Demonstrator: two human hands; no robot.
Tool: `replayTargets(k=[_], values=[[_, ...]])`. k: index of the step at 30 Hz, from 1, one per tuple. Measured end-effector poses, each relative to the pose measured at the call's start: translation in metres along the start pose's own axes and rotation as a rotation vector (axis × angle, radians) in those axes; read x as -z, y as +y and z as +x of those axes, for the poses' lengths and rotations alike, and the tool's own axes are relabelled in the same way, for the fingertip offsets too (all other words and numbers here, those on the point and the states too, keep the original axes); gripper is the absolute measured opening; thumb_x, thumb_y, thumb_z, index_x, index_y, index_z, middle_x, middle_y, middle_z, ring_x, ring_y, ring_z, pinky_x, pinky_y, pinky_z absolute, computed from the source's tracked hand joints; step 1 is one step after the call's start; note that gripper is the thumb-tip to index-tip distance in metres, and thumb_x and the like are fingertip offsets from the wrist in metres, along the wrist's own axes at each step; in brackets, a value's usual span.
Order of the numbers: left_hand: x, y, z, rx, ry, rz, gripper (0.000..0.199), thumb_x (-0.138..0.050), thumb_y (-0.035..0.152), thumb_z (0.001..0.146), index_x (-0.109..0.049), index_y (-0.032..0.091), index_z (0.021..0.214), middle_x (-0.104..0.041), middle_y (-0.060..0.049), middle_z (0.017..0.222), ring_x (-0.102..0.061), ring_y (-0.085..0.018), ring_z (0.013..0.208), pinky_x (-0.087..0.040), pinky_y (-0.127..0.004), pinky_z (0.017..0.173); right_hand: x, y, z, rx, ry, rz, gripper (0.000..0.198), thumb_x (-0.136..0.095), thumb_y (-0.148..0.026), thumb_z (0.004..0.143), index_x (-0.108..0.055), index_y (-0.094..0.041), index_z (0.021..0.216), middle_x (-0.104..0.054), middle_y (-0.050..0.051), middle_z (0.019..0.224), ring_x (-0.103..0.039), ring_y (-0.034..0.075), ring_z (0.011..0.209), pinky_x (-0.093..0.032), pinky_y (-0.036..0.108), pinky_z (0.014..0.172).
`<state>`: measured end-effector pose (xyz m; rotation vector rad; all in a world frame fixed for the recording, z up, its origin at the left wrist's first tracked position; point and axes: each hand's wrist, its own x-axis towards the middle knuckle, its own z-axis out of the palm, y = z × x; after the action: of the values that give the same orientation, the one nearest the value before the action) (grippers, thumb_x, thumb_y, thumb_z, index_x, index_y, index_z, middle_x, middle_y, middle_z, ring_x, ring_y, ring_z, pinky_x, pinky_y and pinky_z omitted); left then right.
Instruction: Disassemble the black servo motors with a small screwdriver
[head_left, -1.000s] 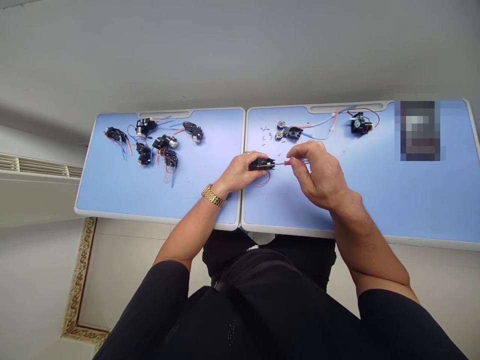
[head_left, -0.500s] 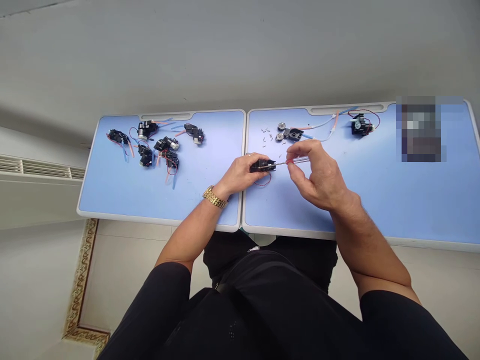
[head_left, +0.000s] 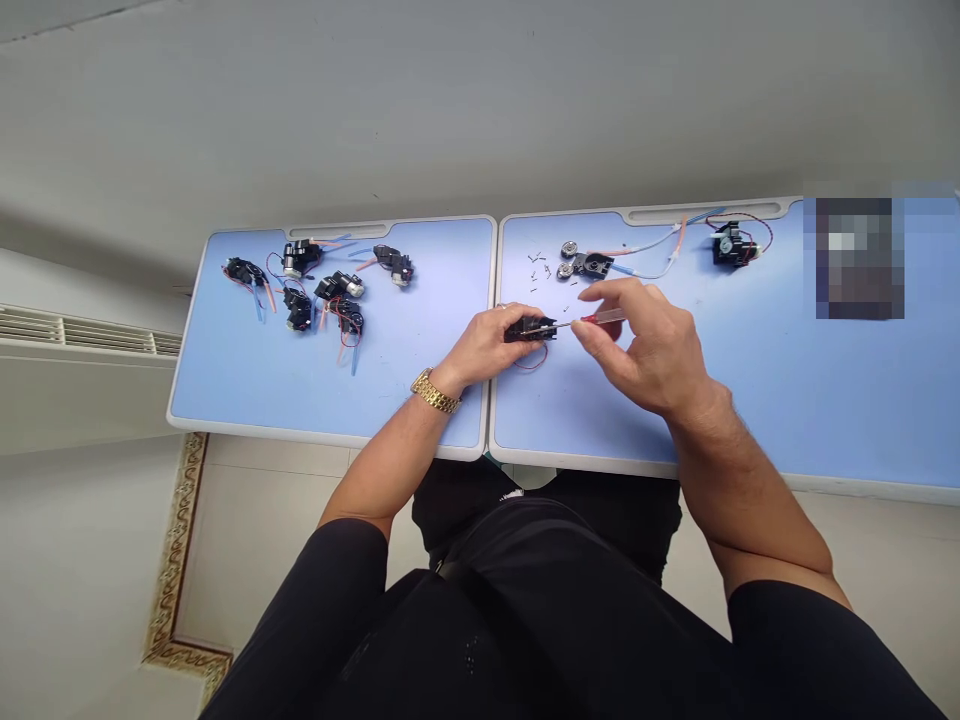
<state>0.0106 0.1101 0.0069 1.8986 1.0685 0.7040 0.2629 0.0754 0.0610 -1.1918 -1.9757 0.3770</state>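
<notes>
My left hand [head_left: 487, 345] is closed around a small black plastic motor unit [head_left: 541, 328], just right of the seam between the two tabletops. A thin red wire [head_left: 534, 364] loops out beneath the unit. In my right hand [head_left: 652, 345] is a screwdriver with a clear and red handle [head_left: 604, 317], held nearly level by thumb and fingers. Its metal shaft points left and lies over the motor unit; where exactly the tip sits is too small to tell.
Loose screws [head_left: 536, 270] lie behind my hands, beside a black part with two round metal pieces [head_left: 592, 265] and blue and orange tubes. Another motor unit [head_left: 733, 245] sits at the back right. Several similar units [head_left: 341, 287] lie on the left blue tabletop [head_left: 247, 390].
My right fingers have shifted on the screwdriver handle, with the thumb now farther forward and lower. My left hand keeps its hold on the motor unit. The whole view has slid slightly.
</notes>
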Motion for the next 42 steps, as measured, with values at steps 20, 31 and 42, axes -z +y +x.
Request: replayTargets(k=[20, 31, 42], values=[[-0.0008, -0.0021, -0.0006, 0.003, -0.002, -0.002, 0.034, -0.082, 0.022, 0.096, -0.077, 0.025, 0.129, -0.083, -0.006, 0.128, -0.078, -0.021, 0.114, -0.061, -0.042, 0.110, 0.0034, 0.0011, 0.0014, 0.054, -0.013, 0.072, 0.020, -0.062, -0.024, 0.102, -0.070, -0.029, 0.120, -0.081, 0.006, 0.105, -0.077, 0.027, 0.093, -0.062, 0.048, 0.090], [-0.0008, -0.0015, -0.0008, 0.009, -0.002, -0.003, 0.034, -0.082, 0.022, 0.096, -0.078, 0.025, 0.129, -0.084, -0.006, 0.127, -0.078, -0.021, 0.113, -0.061, -0.041, 0.109, 0.0048, -0.0009, 0.0026, 0.026, 0.016, 0.065, 0.011, -0.065, -0.026, 0.102, -0.074, -0.028, 0.107, -0.083, 0.003, 0.096, -0.079, 0.024, 0.083, -0.064, 0.041, 0.077], [-0.0006, -0.0008, -0.0009, 0.024, 0.007, 0.006, 0.034, -0.082, 0.022, 0.095, -0.078, 0.025, 0.128, -0.084, -0.005, 0.128, -0.078, -0.022, 0.115, -0.061, -0.042, 0.111, 0.0028, -0.0052, 0.0035, -0.108, 0.175, 0.147, 0.008, -0.070, -0.029, 0.102, -0.078, -0.029, 0.102, -0.082, 0.004, 0.092, -0.078, 0.024, 0.079, -0.066, 0.042, 0.071]])
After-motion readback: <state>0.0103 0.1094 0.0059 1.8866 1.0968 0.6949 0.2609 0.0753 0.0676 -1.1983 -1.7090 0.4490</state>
